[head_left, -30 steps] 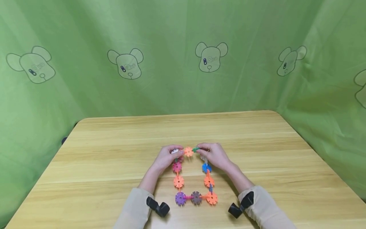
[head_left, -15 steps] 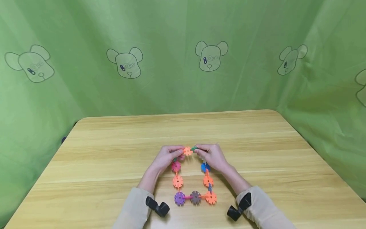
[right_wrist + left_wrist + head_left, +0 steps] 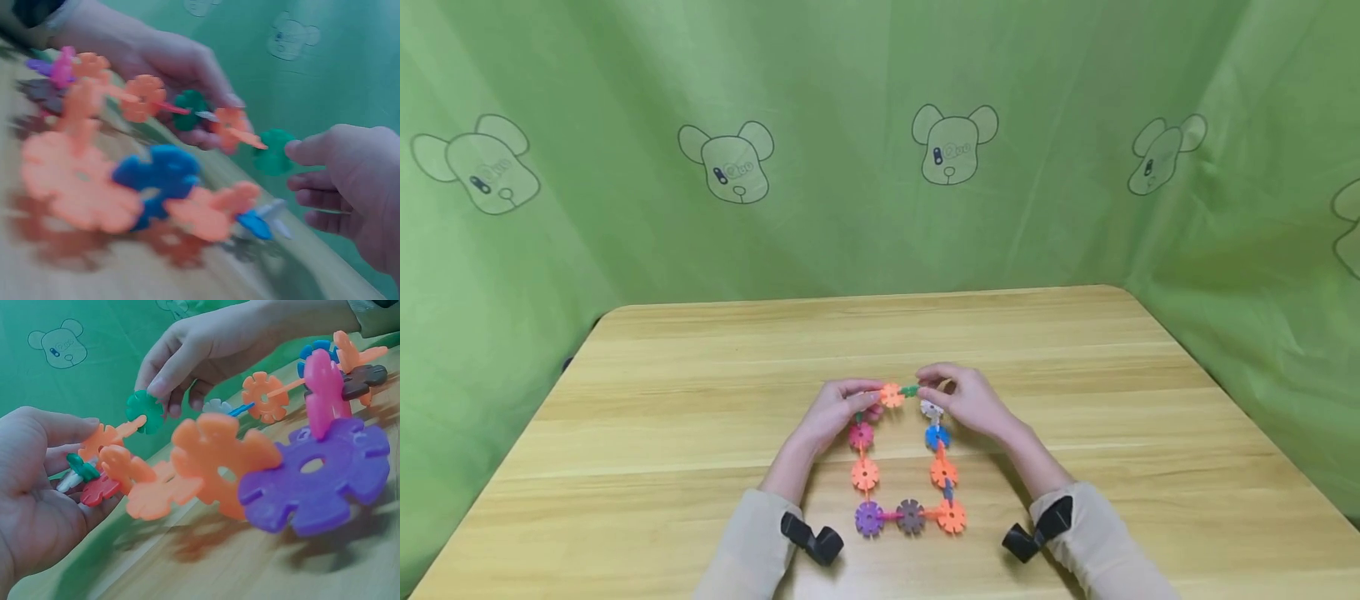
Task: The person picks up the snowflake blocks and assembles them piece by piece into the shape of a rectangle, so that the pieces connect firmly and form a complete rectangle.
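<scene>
A chain of interlocking plastic snowflake discs forms a rough rectangle on the table. At its far left corner my left hand (image 3: 838,412) grips the chain, thumb and fingers around an orange disc (image 3: 100,442); a white piece is partly hidden in the palm. From that orange disc a green disc (image 3: 273,152) sticks out to the right. My right hand (image 3: 966,402) is beside the green disc with thumb and fingers apart; whether the thumb tip touches its edge I cannot tell. Below the right hand a white disc (image 3: 932,408) ends the right side, above a blue disc (image 3: 937,437).
A purple disc (image 3: 869,517), a brown disc (image 3: 910,516) and an orange disc (image 3: 952,516) make up the near side. The wooden table (image 3: 700,358) extends around the chain. Green cloth (image 3: 842,233) printed with bear heads hangs behind it and along both sides.
My right hand has loosened its pinch on the green disc, and its fingers have spread and lifted. The white disc shows more plainly. My left hand keeps its grip on the chain.
</scene>
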`<state>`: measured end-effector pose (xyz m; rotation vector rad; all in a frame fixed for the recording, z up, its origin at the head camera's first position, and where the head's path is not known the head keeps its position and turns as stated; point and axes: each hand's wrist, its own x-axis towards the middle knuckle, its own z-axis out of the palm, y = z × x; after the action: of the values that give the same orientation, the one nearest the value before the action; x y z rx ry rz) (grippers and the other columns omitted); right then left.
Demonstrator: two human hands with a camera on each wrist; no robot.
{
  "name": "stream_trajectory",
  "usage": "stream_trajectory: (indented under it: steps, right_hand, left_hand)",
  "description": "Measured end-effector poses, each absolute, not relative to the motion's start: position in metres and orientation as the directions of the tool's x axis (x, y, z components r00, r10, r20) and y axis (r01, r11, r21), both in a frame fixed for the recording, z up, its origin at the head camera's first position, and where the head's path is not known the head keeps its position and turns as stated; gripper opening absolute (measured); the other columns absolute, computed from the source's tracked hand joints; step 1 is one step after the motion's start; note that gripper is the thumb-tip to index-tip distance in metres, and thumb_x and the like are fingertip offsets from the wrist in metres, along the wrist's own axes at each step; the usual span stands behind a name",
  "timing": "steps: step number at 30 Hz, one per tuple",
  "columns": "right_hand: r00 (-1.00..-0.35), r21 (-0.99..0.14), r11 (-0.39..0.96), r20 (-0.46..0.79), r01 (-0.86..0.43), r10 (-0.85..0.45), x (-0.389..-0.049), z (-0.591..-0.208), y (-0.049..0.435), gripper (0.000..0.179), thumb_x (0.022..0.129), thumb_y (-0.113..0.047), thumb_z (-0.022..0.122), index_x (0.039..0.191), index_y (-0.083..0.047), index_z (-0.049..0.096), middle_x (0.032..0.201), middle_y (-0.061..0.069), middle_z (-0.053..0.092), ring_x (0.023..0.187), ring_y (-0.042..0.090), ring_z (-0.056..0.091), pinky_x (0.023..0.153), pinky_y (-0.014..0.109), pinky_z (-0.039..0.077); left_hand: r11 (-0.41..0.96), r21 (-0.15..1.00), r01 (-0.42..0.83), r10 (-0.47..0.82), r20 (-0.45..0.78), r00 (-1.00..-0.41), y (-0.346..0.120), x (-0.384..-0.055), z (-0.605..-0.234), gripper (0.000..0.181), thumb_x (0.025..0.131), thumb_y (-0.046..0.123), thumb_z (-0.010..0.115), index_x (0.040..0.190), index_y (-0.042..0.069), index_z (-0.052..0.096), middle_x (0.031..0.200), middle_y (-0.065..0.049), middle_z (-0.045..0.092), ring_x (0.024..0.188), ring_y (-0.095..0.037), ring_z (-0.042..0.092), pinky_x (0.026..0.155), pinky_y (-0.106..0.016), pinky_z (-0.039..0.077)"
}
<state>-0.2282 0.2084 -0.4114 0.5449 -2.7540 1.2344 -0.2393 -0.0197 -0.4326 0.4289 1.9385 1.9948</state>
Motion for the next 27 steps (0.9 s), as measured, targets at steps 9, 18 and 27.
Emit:
stream_trajectory:
  steps: [9,18,27]
  right_hand:
    - [-0.965,-0.692,0.692,0.026,-0.206,-0.26,-0.233,-0.417,0.227,0.027,0.091,-0.024,0.059,0.104,-0.002,0.066,0.086,0.004,0.064,0.071,0.016,0.055,0.065,0.031,0.047]
    - [-0.96,-0.697,0.699,-0.059,-0.158,-0.275,-0.233,-0.421,0.221,0.024,0.089,-0.018,0.061,0.103,-0.001,0.066,0.07,0.001,0.056,0.061,0.014,0.048,0.059,0.029,0.042]
    - [-0.973,-0.806,0.591,-0.121,-0.019,-0.197,-0.235,-0.421,0.222,0.025,0.087,-0.009,0.061,0.108,0.004,0.064,0.075,0.005,0.062,0.06,0.016,0.052,0.055,0.027,0.046]
  left_hand:
    - [-0.009,1.0,-0.017,0.431,-0.012,-0.902,-0.021,-0.239,-0.432,0.031,0.091,0.006,0.054,0.117,-0.011,0.057,0.097,-0.022,0.064,0.077,-0.019,0.063,0.074,-0.03,0.052]
    - [0.0,1.0,-0.02,0.429,-0.018,-0.903,-0.02,-0.24,-0.435,0.032,0.091,0.007,0.054,0.118,-0.01,0.056,0.099,-0.028,0.062,0.08,-0.025,0.064,0.074,-0.031,0.052]
    - [0.017,1.0,-0.022,0.426,-0.027,-0.904,-0.02,-0.241,-0.435,0.032,0.091,0.007,0.053,0.117,-0.01,0.056,0.092,-0.023,0.064,0.074,-0.015,0.062,0.073,-0.03,0.052]
